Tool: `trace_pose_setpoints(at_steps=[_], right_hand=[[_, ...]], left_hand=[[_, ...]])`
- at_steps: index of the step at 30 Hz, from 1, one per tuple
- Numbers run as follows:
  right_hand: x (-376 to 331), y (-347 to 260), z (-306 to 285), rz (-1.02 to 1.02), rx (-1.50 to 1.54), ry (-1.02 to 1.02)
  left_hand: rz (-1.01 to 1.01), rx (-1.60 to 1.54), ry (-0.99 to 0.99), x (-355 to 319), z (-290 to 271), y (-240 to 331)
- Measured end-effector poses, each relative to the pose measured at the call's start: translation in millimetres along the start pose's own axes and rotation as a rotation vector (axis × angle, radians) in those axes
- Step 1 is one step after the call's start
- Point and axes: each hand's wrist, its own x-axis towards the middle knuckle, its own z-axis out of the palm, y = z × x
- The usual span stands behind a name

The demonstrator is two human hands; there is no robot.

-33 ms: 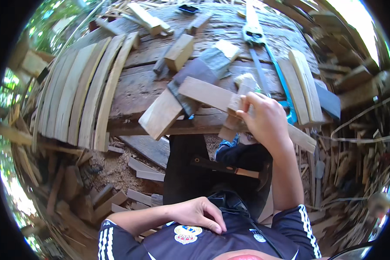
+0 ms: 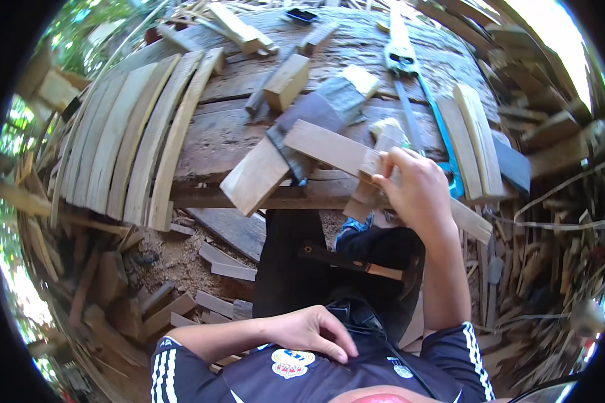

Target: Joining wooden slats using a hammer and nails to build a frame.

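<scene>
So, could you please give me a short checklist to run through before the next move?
1. Right hand on the crossed wooden pieces: ok, pinching near where they cross.
2. Left hand free: ok, it appears empty, near the shirt.
3. Hammer put away: not ok, it lies across the lap.
4. Teal-framed saw well clear of the right hand: not ok, it lies close by.
5. Undersides of the pieces sound: cannot tell, hidden.

Long boards (image 2: pixel 141 134) lie in a row on the left of the old wooden counter (image 2: pixel 212 138). A blue-green saw (image 2: pixel 456 183) is on the right. A small black thing (image 2: pixel 301 15) sits far back. Wood scraps (image 2: pixel 232 270) and sawdust (image 2: pixel 175 252) lie below.
</scene>
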Motion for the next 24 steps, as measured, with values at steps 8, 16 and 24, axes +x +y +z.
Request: trace_pose_setpoints(at_steps=[8, 16, 24], right_hand=[[2.5, 1.7, 0.8, 0.024, 0.033, -0.020], [4.1, 3.3, 1.9, 0.031, 0.017, -0.007], [5.3, -6.3, -1.7, 0.016, 0.004, -0.025]], left_hand=[[0.241, 0.066, 0.066, 20.8, -20.2, 26.4], [0.486, 0.117, 0.431, 59.1, -50.2, 66.3], [0.957, 0.672, 0.799, 78.4, -81.6, 82.5]])
